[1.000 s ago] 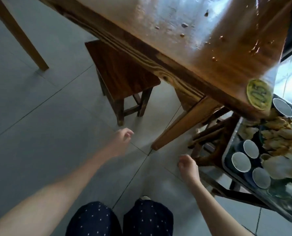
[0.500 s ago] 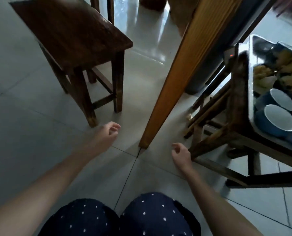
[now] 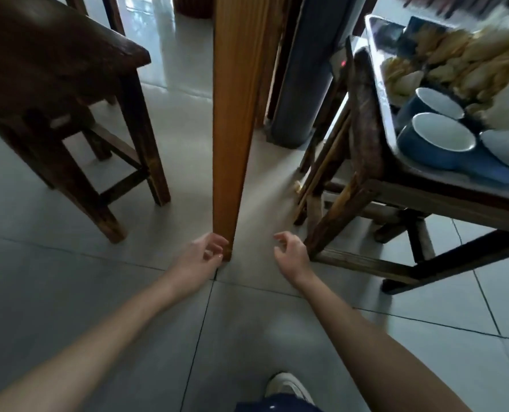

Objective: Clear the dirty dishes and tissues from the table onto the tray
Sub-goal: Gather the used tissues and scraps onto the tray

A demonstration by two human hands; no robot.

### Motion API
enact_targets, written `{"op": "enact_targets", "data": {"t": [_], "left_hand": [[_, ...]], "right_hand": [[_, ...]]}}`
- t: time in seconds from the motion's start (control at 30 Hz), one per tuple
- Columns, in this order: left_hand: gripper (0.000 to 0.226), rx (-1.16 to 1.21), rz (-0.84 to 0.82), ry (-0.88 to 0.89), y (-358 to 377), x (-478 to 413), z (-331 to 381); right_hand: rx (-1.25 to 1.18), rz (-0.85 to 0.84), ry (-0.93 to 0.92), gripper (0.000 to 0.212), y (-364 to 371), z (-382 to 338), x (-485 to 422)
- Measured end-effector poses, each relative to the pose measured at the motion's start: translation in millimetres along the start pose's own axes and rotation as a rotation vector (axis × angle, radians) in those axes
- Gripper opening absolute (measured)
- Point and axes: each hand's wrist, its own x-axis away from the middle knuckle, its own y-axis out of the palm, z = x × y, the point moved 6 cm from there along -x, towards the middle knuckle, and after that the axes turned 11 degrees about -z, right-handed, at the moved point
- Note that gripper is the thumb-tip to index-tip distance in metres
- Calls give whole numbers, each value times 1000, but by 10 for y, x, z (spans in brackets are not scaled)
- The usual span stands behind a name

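The metal tray (image 3: 379, 84) rests on a dark wooden stool (image 3: 363, 162) at the right. It holds blue cups with white insides (image 3: 440, 141) and a heap of crumpled tissues (image 3: 467, 58). My left hand (image 3: 201, 257) reaches low over the floor, its loosely curled fingers right beside the foot of the light wooden table leg (image 3: 232, 114). A little to the right, my right hand (image 3: 291, 254) hangs near the stool's leg with fingers loosely curled. Neither hand holds anything. The table top is out of view.
Another dark wooden stool (image 3: 60, 93) stands at the left. A grey round post (image 3: 300, 69) rises behind the table leg. Grey floor tiles (image 3: 69, 292) fill the foreground, and my shoe (image 3: 288, 388) shows at the bottom.
The view has dropped from the table top to floor level. Both hands have moved forward and closer together, the left one reaching the foot of the table leg.
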Motion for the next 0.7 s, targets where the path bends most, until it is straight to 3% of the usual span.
{"op": "enact_targets", "data": {"t": [0.13, 0.33, 0.7], "left_hand": [[21, -4, 46, -27, -69, 108, -71], [22, -47, 250, -45, -486, 236, -225], [27, 33, 250, -95, -937, -160, -307]], "right_hand": [[-5, -12, 24, 31, 38, 55, -49], [-22, -57, 33, 35, 188, 26, -460], [5, 61, 102, 41, 341, 77, -1351]]}}
